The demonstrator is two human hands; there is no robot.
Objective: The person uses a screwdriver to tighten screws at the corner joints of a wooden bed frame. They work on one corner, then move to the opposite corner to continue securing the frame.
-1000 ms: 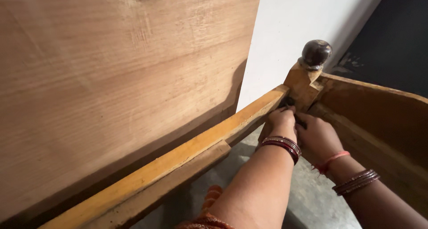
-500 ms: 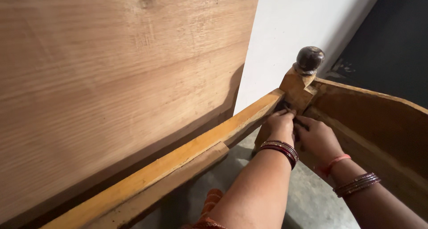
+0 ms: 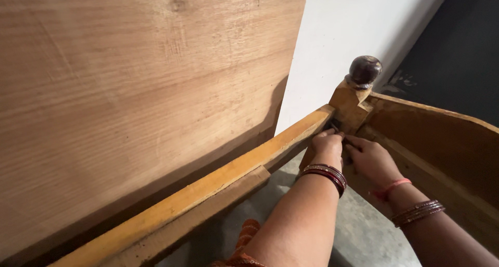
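The side rail (image 3: 223, 181), a long yellowish wooden beam, runs on a slant from the lower left of the view up to the right, where its far end meets the corner post (image 3: 349, 107); the joint sits right of centre in the upper half of the view. The post stands upright there, topped with a dark round knob (image 3: 364, 71), and a second wooden board (image 3: 442, 137) leaves it toward the lower right. Both hands meet at this joint from below. The left hand (image 3: 327, 150) is knuckles-up, its fingers curled together and pressed to the inner face of the rail at the post; what it grips, if anything, is hidden. The right hand (image 3: 370, 160) lies just beside it, fingers stretched toward the same corner, tips out of sight. Both forearms reach up from the bottom edge, wearing bangles (image 3: 326, 173). A large plywood panel (image 3: 130, 100) leans behind the rail, with a white wall (image 3: 353, 28) beyond and grey floor (image 3: 358, 230) below.
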